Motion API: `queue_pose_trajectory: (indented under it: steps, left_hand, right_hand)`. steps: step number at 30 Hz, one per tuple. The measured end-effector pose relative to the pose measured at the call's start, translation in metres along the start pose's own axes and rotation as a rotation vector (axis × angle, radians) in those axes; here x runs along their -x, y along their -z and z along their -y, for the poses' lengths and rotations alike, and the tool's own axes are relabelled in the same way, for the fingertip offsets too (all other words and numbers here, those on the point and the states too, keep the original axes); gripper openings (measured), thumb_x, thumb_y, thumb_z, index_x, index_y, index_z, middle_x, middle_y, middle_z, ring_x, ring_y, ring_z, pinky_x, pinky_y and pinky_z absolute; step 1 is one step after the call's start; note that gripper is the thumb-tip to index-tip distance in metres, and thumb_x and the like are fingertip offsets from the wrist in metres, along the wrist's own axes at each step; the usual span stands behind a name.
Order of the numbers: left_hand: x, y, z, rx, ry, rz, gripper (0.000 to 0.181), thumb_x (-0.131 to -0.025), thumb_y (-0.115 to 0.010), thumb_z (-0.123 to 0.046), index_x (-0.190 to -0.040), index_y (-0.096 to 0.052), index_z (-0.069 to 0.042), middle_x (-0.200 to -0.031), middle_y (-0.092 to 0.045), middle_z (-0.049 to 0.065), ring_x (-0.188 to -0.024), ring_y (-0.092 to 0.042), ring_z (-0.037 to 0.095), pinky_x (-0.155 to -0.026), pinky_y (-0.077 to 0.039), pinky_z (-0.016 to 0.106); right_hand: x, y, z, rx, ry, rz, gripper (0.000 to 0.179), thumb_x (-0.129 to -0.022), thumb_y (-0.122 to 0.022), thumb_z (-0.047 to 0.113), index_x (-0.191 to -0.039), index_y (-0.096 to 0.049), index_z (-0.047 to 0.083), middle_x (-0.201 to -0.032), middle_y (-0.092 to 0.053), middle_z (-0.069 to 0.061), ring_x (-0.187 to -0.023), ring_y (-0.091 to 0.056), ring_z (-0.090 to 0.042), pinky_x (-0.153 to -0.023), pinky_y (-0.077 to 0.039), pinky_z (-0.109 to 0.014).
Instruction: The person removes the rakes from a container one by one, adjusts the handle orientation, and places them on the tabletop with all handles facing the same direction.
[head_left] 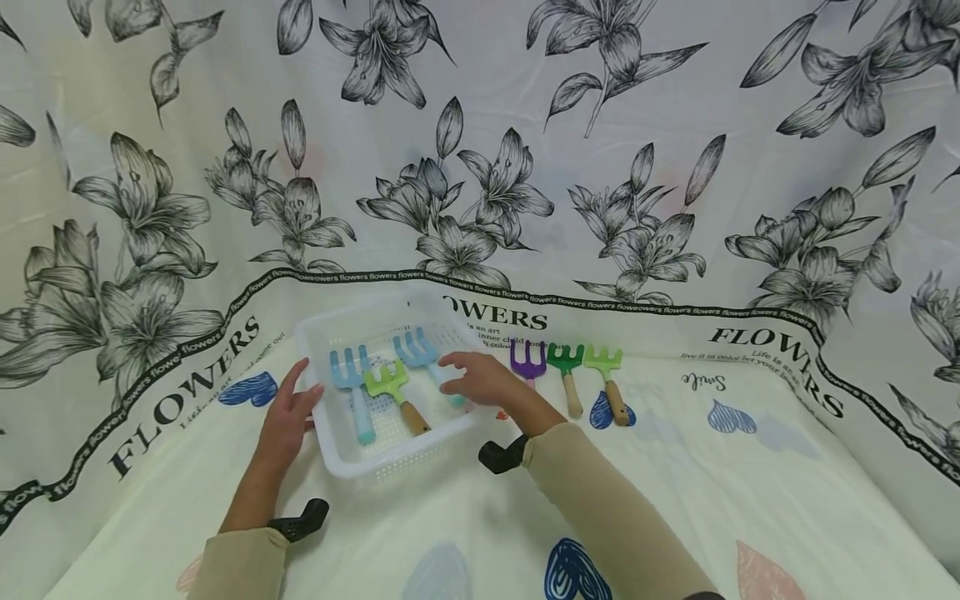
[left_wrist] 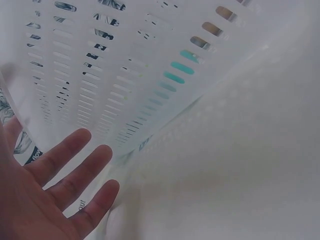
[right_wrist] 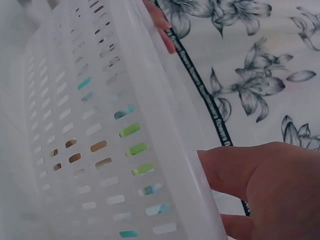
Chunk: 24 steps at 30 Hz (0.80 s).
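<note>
A white perforated plastic basket (head_left: 352,467) stands in front of me. Inside lie two blue toy hand forks, one on the left (head_left: 361,412) and one on the right (head_left: 417,348), with a light green wooden-handled fork (head_left: 390,385) between them. At the basket's left rim my left hand (head_left: 285,421) has its thumb over the edge and other fingers outside, lightly holding it. Its fingers (left_wrist: 77,177) spread along the outer wall in the left wrist view. My right hand (head_left: 483,382) reaches over the right rim, fingertips apart above the right blue fork's handle; the rim hides them in the right wrist view.
Right of the basket, a purple fork (head_left: 528,358), a dark green fork (head_left: 567,375) and another light green fork (head_left: 609,379) lie in a row. A white patterned cloth (head_left: 420,533) covers the surface; a flowered curtain (head_left: 660,75) hangs behind.
</note>
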<state>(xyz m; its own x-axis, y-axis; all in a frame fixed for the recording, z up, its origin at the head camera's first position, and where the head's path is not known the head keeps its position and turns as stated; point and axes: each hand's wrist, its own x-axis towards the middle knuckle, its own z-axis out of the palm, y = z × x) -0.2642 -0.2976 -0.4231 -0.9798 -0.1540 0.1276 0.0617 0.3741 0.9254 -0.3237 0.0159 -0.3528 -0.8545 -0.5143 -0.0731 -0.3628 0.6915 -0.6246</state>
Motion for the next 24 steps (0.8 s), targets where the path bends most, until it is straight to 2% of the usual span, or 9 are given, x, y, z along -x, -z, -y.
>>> queue_pose_trajectory:
  steps: [5, 10, 17, 24]
  left_hand:
    - [0.001, -0.001, 0.001, 0.004, 0.017, 0.004, 0.068, -0.101, -0.039, -0.052, -0.157, -0.005, -0.035, -0.147, -0.037, 0.026, -0.125, -0.047, 0.042, -0.095, -0.046, 0.053]
    - [0.002, -0.001, 0.002, 0.015, 0.016, 0.0, 0.068, -0.101, -0.04, -0.052, -0.157, -0.006, -0.036, -0.147, -0.038, 0.026, -0.125, -0.047, 0.042, -0.095, -0.047, 0.053]
    - [0.002, 0.0, 0.002, 0.017, 0.005, -0.009, 0.068, -0.101, -0.04, -0.052, -0.157, -0.007, -0.034, -0.145, -0.041, 0.023, -0.123, -0.049, 0.039, -0.09, -0.05, 0.043]
    - [0.0, 0.0, 0.004, 0.002, 0.005, -0.012, 0.068, -0.1, -0.039, -0.054, -0.157, -0.008, -0.033, -0.144, -0.042, 0.023, -0.123, -0.049, 0.039, -0.089, -0.049, 0.042]
  right_hand:
    - [-0.005, -0.002, -0.001, 0.042, 0.008, 0.065, 0.05, -0.095, -0.063, 0.032, -0.142, -0.051, 0.021, -0.146, -0.046, -0.012, -0.132, -0.043, -0.029, -0.105, -0.037, -0.049]
    - [-0.01, -0.006, -0.001, 0.038, -0.001, 0.126, 0.053, -0.094, -0.063, 0.032, -0.143, -0.049, 0.018, -0.147, -0.045, -0.011, -0.136, -0.039, -0.028, -0.108, -0.033, -0.047]
    - [-0.016, -0.009, 0.001, 0.005, -0.078, 0.227, 0.056, -0.094, -0.062, 0.035, -0.146, -0.046, 0.019, -0.148, -0.044, -0.006, -0.137, -0.037, -0.026, -0.108, -0.031, -0.051]
    - [-0.021, -0.01, -0.004, 0.049, -0.051, 0.323, 0.058, -0.094, -0.06, 0.04, -0.147, -0.045, 0.02, -0.146, -0.047, 0.0, -0.136, -0.039, -0.023, -0.109, -0.031, -0.045]
